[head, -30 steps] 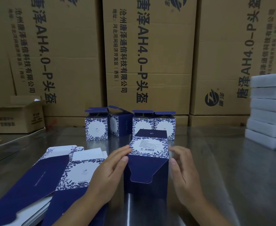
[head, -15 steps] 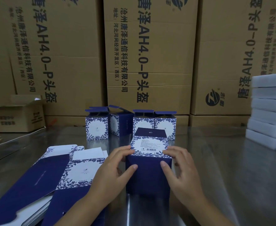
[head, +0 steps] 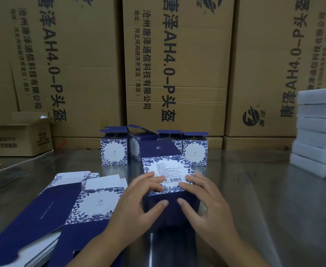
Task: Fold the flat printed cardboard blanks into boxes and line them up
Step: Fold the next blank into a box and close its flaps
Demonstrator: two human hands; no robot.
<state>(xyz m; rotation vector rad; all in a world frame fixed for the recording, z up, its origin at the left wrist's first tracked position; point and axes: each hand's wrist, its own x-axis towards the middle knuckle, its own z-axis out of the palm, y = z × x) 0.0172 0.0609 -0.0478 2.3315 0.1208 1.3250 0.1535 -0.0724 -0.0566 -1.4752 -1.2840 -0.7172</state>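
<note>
A dark blue box (head: 168,166) with a white floral barcode panel facing up stands on the steel table in front of me. My left hand (head: 137,199) grips its left side, fingers over the top panel and thumb on the near blue face. My right hand (head: 202,197) grips the right side the same way. Behind it stands a row of folded boxes (head: 114,151) with open top flaps. A pile of flat printed blanks (head: 62,207) lies to the left.
Big brown shipping cartons (head: 177,64) wall off the back of the steel table (head: 264,199). A small open carton (head: 21,135) sits at back left. White flat boxes (head: 318,132) are stacked at the right edge.
The hanging blue flap has been folded shut against the box. Both hands moved onto the top panel and near face, and the box has tipped slightly toward the row.
</note>
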